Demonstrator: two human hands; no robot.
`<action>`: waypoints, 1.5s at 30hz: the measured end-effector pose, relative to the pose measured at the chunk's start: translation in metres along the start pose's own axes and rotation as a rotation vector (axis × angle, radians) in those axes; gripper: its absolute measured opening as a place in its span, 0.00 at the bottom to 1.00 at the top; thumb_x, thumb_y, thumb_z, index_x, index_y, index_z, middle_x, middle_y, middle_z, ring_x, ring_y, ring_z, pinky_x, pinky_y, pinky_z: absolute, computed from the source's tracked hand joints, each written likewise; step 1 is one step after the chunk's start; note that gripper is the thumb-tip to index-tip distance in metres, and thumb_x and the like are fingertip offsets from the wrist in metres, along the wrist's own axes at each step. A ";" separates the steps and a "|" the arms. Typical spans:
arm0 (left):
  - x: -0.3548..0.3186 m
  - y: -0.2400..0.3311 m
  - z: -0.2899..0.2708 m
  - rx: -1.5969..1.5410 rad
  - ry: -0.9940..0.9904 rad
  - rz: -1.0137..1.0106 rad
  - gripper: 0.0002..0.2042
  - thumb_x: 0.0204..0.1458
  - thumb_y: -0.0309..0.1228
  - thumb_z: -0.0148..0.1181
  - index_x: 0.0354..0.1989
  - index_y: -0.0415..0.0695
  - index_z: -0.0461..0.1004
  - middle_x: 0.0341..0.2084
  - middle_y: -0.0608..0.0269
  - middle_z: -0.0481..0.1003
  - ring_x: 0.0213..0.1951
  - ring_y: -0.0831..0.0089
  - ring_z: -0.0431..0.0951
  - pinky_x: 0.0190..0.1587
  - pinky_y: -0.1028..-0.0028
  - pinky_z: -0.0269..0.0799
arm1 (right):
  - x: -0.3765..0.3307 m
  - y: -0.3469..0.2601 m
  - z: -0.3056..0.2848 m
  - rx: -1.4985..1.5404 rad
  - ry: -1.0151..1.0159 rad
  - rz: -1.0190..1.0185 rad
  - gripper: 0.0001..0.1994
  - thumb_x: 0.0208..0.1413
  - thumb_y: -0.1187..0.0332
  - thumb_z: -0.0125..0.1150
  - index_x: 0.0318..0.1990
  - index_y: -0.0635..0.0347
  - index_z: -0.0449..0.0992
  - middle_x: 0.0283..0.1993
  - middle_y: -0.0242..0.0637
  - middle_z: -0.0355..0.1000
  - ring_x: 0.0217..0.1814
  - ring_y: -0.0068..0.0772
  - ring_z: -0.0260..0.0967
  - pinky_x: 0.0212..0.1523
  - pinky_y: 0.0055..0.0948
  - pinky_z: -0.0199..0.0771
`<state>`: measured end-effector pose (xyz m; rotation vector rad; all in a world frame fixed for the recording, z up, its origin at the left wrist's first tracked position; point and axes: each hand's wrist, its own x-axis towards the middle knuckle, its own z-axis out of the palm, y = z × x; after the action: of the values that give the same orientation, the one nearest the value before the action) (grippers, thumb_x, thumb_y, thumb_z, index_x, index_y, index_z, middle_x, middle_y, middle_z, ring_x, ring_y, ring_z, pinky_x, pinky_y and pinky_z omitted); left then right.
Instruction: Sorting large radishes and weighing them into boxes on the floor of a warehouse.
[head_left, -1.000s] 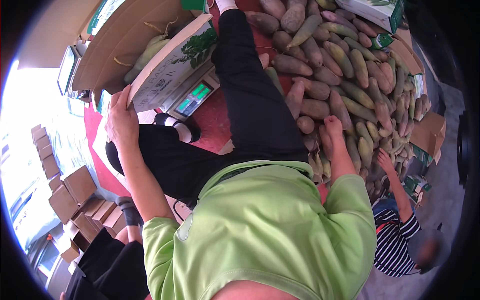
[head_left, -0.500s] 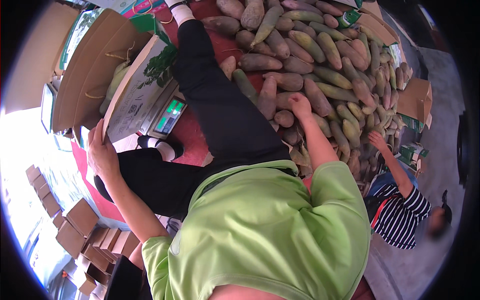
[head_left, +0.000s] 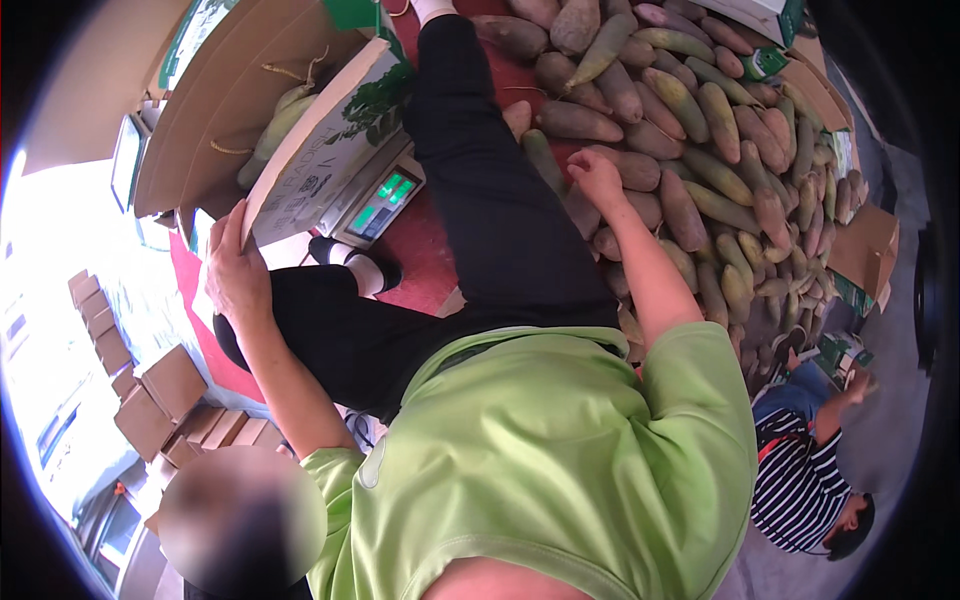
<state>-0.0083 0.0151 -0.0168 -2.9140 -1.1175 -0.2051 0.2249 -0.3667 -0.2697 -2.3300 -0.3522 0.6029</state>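
Observation:
My left hand (head_left: 238, 275) grips the near corner of an open cardboard box (head_left: 325, 145), its thumb and fingers closed around the edge. Long pale-green radishes (head_left: 280, 130) with stringy roots lie inside that box, which rests on a digital scale (head_left: 385, 200) with a green-lit display. Over the near-left part of a big heap of soil-dusted green and brownish radishes (head_left: 690, 215) hovers my right hand (head_left: 598, 180). Its fingers are curled together, and I see nothing held in them. Directly under it lie several radishes, partly covered by the hand and forearm.
My black-trousered leg (head_left: 460, 160) stretches across the red ground cover (head_left: 430, 270) between box and heap. A co-worker in a striped shirt (head_left: 800, 490) is at the right beside a green-and-white box (head_left: 840, 355). Stacked cardboard boxes (head_left: 160, 395) stand at the left; another person (head_left: 245, 520) is at lower left.
My right hand has moved left across the radishes, toward my leg. My left hand keeps its hold on the box. The co-worker's hand has left the heap. The whole view has shifted.

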 end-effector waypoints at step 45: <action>-0.003 0.010 -0.018 -0.086 -0.052 -0.008 0.20 0.44 0.20 0.56 0.48 0.50 0.75 0.41 0.64 0.74 0.46 0.62 0.73 0.49 0.65 0.69 | 0.052 -0.053 -0.028 0.570 0.013 0.196 0.07 0.52 0.71 0.60 0.39 0.60 0.78 0.29 0.28 0.72 0.29 0.18 0.66 0.29 0.20 0.66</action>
<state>-0.0060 0.0048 0.0010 -3.0075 -1.1556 -0.1823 0.2797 -0.3229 -0.2323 -1.8253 0.0578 0.6782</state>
